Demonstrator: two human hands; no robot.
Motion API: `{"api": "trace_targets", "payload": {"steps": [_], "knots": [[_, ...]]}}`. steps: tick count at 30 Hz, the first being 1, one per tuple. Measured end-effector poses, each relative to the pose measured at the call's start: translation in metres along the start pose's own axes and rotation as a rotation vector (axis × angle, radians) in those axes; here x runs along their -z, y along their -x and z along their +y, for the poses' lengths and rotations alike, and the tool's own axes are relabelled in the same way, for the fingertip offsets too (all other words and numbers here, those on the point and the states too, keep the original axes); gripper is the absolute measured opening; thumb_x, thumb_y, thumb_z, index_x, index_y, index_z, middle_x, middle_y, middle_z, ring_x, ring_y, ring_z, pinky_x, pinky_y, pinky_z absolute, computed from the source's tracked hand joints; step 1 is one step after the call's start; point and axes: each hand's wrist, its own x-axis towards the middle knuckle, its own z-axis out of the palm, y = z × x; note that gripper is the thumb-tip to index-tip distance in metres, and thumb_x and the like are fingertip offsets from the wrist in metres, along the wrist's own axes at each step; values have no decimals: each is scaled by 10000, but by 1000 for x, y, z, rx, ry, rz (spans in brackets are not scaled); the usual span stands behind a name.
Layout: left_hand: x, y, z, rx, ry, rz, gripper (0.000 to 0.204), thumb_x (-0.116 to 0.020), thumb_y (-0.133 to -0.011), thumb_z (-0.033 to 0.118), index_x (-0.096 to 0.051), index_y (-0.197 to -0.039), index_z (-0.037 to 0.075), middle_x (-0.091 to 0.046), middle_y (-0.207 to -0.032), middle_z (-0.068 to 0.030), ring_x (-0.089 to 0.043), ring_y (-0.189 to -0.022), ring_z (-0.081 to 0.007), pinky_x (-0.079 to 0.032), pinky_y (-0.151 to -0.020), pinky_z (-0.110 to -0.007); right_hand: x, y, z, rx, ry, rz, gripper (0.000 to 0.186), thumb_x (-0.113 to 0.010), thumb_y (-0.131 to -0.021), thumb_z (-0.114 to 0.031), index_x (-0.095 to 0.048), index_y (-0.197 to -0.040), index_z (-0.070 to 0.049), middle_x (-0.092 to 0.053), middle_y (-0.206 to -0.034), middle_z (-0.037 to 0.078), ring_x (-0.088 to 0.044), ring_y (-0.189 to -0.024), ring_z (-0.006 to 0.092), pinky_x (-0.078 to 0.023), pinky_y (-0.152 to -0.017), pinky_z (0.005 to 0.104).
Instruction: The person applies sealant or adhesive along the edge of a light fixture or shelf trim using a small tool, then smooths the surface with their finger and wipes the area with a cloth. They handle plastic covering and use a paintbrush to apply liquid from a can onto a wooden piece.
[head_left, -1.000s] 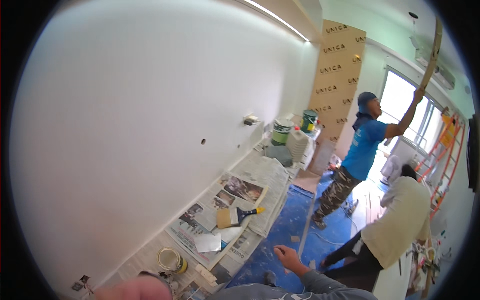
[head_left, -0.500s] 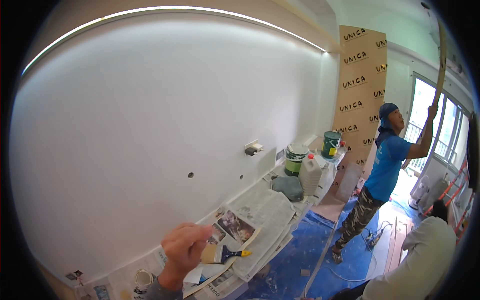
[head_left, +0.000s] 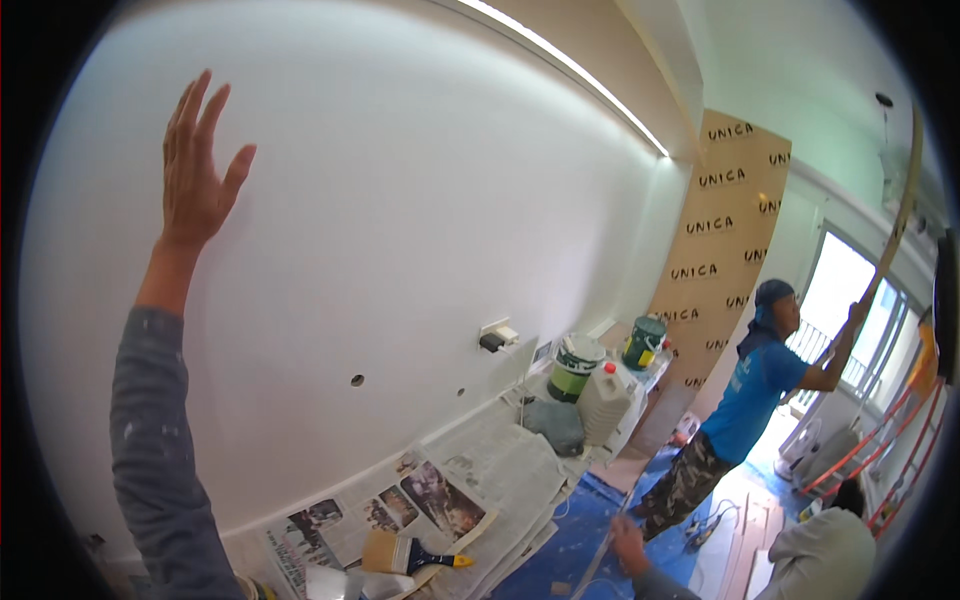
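Observation:
My left hand point(head_left: 198, 170) is raised in front of the white wall point(head_left: 330, 230), open, its fingers stretched upward and thumb apart. Nothing is in it. Whether its palm touches the wall, I cannot tell. My right hand point(head_left: 629, 545) comes in low, above the blue floor sheet, its fingers curled; anything inside them is hidden. Between the two hands, a paintbrush point(head_left: 430, 558) with a dark handle and yellow tip lies on newspaper point(head_left: 440, 500). Its wide pale bristles point left.
A ledge along the wall carries a paint bucket point(head_left: 575, 367), a white jug point(head_left: 608, 400), a grey cloth bundle point(head_left: 553, 427) and a green can point(head_left: 645, 342). Plugs point(head_left: 497, 338) stick out from the wall. One co-worker point(head_left: 750, 380) holds a long pole point(head_left: 895, 230); another point(head_left: 825, 555) is low at right.
My left hand has risen from above the newspaper to high on the wall, its curled fingers now spread. My right hand has come into view. The view has shifted and tilted.

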Motion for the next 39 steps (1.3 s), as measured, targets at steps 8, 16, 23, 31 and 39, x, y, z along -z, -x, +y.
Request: {"api": "trace_targets", "payload": {"steps": [8, 16, 23, 31, 39], "knots": [[-46, 29, -21, -32, -187, 63, 586, -478, -1002, 415, -318, -1522, 197, -302, -1594, -86, -253, -1483, -289, -212, -1224, -462, 6, -242, -414, 664, -271, 49, 402, -580, -1001, -251, -559, -1316, -2, -616, -942, 49, -568, -774, 79, -470, -651, 239], [-47, 33, -31, -68, -367, 8, 531, -494, -995, 294, -373, -1506, 215, -367, -1576, -45, -303, -1471, -250, -232, -1219, -428, -38, -356, -725, 1078, -561, 112, 469, -577, -994, -336, -545, -1356, -40, -642, -944, 55, -612, -720, 113, -490, -585, 235], [-49, 38, -32, -76, -403, -29, 500, -479, -992, 308, -421, -1479, 213, -431, -1539, -47, -350, -1450, -254, -257, -1209, -427, -33, -390, -868, 900, -954, 66, 420, -574, -1002, -260, -552, -1329, 3, -678, -979, 112, -658, -702, 169, -544, -560, 279], [-49, 42, -38, -113, -444, -67, 500, -477, -980, 350, -448, -1458, 203, -445, -1528, -55, -356, -1447, -260, -267, -1201, -435, -35, -381, -914, 875, -826, 247, 448, -543, -973, -163, -520, -1403, -41, -685, -1042, 117, -673, -733, 177, -567, -615, 297], [-52, 34, -39, -85, -348, -38, 500, -485, -976, 339, -455, -1453, 196, -457, -1514, -71, -372, -1433, -266, -265, -1199, -444, -8, -397, -872, 1229, -168, 676, 371, -561, -899, -197, -678, -1233, -86, -714, -972, 169, -666, -942, 305, -502, -924, 395]]}}
